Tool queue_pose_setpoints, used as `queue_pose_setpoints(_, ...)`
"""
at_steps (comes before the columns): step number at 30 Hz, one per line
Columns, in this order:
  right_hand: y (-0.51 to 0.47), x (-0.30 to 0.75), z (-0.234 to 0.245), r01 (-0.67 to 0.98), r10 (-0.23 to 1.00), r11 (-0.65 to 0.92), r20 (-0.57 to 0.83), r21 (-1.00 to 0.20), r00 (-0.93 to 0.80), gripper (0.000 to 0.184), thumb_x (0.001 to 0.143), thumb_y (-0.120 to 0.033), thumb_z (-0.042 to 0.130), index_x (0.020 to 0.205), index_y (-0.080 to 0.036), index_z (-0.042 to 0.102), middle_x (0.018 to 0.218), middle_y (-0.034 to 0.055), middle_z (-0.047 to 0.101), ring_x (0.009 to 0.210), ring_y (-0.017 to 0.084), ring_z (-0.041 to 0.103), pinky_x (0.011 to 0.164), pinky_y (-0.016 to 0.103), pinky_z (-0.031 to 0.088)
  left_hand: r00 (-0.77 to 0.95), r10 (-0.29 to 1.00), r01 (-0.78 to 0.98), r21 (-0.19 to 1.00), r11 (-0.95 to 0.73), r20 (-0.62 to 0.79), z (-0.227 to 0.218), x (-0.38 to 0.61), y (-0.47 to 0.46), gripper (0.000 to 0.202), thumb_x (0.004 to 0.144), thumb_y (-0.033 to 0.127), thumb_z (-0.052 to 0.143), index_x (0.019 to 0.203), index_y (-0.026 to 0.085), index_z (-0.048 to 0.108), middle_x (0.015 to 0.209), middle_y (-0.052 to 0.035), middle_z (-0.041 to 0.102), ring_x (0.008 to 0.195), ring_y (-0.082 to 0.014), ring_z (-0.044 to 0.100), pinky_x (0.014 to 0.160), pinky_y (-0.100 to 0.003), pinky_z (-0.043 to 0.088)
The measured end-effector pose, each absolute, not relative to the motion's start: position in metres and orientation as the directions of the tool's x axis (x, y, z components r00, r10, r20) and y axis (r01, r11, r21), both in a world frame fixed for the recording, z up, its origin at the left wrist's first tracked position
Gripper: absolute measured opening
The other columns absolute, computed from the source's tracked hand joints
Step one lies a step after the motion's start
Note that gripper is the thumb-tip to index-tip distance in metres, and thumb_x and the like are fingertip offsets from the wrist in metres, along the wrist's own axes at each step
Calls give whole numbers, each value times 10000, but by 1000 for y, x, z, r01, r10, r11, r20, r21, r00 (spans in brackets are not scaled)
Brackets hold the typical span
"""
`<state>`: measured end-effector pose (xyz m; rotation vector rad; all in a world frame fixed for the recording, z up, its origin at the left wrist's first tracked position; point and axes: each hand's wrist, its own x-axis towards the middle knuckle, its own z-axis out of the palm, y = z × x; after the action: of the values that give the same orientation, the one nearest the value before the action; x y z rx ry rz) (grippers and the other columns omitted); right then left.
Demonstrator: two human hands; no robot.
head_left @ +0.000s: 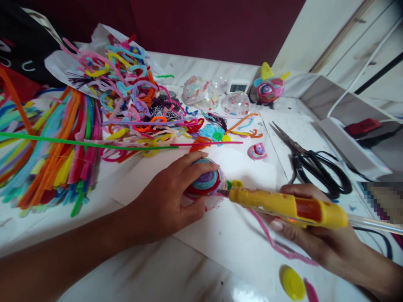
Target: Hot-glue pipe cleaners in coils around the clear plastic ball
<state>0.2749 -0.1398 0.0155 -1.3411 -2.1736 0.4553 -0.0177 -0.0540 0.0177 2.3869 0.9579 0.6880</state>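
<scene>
The round piece (204, 183) is showing concentric purple, blue and red; the glue gun (262, 201) is pairing bright yellow with reddish orange; the bundled pipe cleaners (64, 136) are striping orange, yellow, pink and blue; the tabletop (151, 270) is wearing brown veins on white (a marbled look); the wall (204, 29) is showing deep maroon

Wht digi clock (238, 87) nr maroon panel (208, 29), blk bag (23, 47) w/ wht marks top L
</scene>
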Motion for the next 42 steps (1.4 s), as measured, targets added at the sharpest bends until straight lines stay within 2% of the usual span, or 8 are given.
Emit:
queue_pose_setpoints(8, -147, 274, 12, 748, 916, 400, 271, -530, -297, 384, 882, -310, 619, 1221, -380, 452, 1042, 11, 583, 893, 202, 663, 745, 229, 615, 632, 709, 458, 587, -668, 314, 15, -18, -54, 461, 845, 265, 593, 1299, 266, 513, 1454, -72, 484, 1348, -274, 471, 1119, -409, 408)
queue_pose_setpoints(19, -149, 271, 10, 779, 922, 375, 285, -503, -260, 358, 877, -340, 592, 1200, -393, 448, 980, 15, 624, 863, 234, 672, 662, 265, 628, 636, 711, 469, 581, -665, 300, 16, -18, -53, 480, 835, 239, 594, 1305, 273, 502, 1453, -69, 483, 1350, -279, 468, 1126, -421, 403)
queue_pose_setpoints(25, -151, 279, 4, 796, 918, 387, 276, -466, -284, 369, 886, -299, 595, 1220, -379, 462, 1065, 31, 597, 954, 240, 645, 803, 290, 621, 656, 697, 472, 563, -678, 289, 17, -19, -53, 481, 849, 243, 582, 1322, 271, 494, 1467, -71, 467, 1361, -268, 461, 1125, -403, 403)
queue_pose_setpoints(29, -151, 278, 5, 798, 919, 379, 294, -469, -264, 382, 891, -309, 588, 1236, -392, 445, 1040, 27, 592, 912, 236, 646, 768, 288, 628, 648, 702, 468, 573, -673, 296, 17, -19, -53, 462, 864, 266, 567, 1319, 281, 489, 1460, -69, 478, 1351, -271, 472, 1109, -407, 424)
queue_pose_setpoints(37, -145, 277, 9, 807, 920, 376, 288, -456, -266, 337, 909, -309, 588, 1216, -362, 457, 1043, 34, 580, 901, 220, 634, 744, 278, 615, 654, 696, 478, 552, -683, 295, 18, -20, -52, 462, 861, 274, 576, 1313, 293, 482, 1460, -62, 490, 1341, -276, 489, 1105, -403, 441)
queue_pose_setpoints(42, -144, 278, 4, 799, 886, 435, 359, -416, -296, 204, 921, -334, 580, 1113, -324, 514, 1080, 30, 524, 885, 186, 602, 740, 263, 592, 662, 703, 499, 546, -673, 260, 23, -19, -52, 446, 858, 271, 577, 1297, 269, 501, 1448, -73, 498, 1335, -283, 495, 1092, -413, 450)
